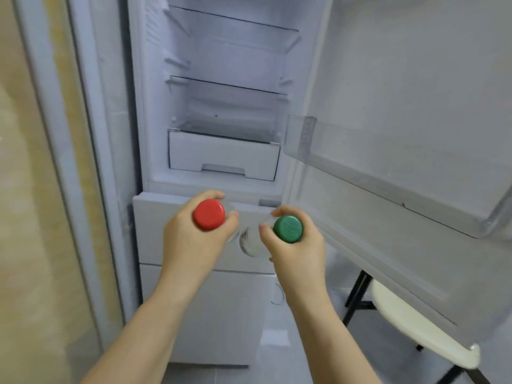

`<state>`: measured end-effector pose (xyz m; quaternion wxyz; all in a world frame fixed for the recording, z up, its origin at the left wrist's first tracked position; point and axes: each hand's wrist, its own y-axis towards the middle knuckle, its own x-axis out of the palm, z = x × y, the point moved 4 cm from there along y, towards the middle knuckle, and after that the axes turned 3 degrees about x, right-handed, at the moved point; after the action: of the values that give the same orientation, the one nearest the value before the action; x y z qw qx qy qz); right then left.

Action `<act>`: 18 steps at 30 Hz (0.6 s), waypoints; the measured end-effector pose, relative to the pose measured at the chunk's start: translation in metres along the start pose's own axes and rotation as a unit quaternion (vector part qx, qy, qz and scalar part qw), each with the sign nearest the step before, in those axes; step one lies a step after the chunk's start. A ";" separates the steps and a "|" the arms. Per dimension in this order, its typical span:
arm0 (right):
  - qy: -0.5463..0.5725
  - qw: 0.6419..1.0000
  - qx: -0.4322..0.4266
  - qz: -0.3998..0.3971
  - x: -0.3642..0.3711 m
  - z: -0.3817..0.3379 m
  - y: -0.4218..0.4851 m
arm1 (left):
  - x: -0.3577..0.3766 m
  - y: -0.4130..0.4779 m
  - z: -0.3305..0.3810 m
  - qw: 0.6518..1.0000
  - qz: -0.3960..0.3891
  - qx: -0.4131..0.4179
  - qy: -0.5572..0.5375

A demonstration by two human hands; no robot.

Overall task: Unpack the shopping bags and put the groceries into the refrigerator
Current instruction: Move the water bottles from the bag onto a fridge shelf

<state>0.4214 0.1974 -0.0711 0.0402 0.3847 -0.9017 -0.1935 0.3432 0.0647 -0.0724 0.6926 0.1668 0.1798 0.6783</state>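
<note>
Refrigerator (pixel 230 59) stands with its upper door (pixel 401 79) open to the right, exposing the white fresh-food compartment. Two clear bottles are held upright in front of the refrigerator, outside the compartment, level with the closed top freezer drawer (pixel 155 225) directly below it. The left hand (pixel 191 236) grips the red-capped bottle (pixel 209 215) at the neck, with its fingers curled around just under the cap. The right hand (pixel 299 250) grips the green-capped bottle (pixel 288 229) in the same manner, and part of the transparent body shows between the two hands. Both bottles are seen from above, side by side and close together; whether their bodies touch cannot be told. Inside the refrigerator, the upper glass shelf (pixel 235 22) and the lower glass shelf (pixel 227 87) sit above a white crisper drawer (pixel 221 156) at the compartment floor. A transparent door bin (pixel 388 184) is mounted on the inner face of the door. A second freezer drawer (pixel 216 314) lies below the first, also closed. To the right of the refrigerator, beneath the open door, stands a white table (pixel 410 320) on black legs. To the left of the refrigerator is a beige wall (pixel 27 189). Motion blur prevents reading any bottle label.
</note>
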 end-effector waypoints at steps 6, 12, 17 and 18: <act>0.052 0.996 -0.066 0.014 0.067 -0.009 0.057 | -0.019 0.074 -0.012 0.995 0.065 0.065 -0.040; 0.089 0.983 -0.145 0.064 0.136 -0.021 0.121 | -0.029 0.168 -0.024 0.983 0.102 0.117 -0.094; 0.141 0.970 -0.174 0.091 0.173 -0.022 0.172 | -0.023 0.230 -0.032 0.973 0.123 0.143 -0.133; 0.146 0.968 -0.184 0.093 0.179 -0.022 0.181 | -0.020 0.242 -0.034 0.971 0.123 0.151 -0.137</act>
<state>0.1784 0.1777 0.0045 0.2593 0.3090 -0.8667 -0.2935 0.1143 0.0500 0.0130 0.5888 0.3815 0.1614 0.6941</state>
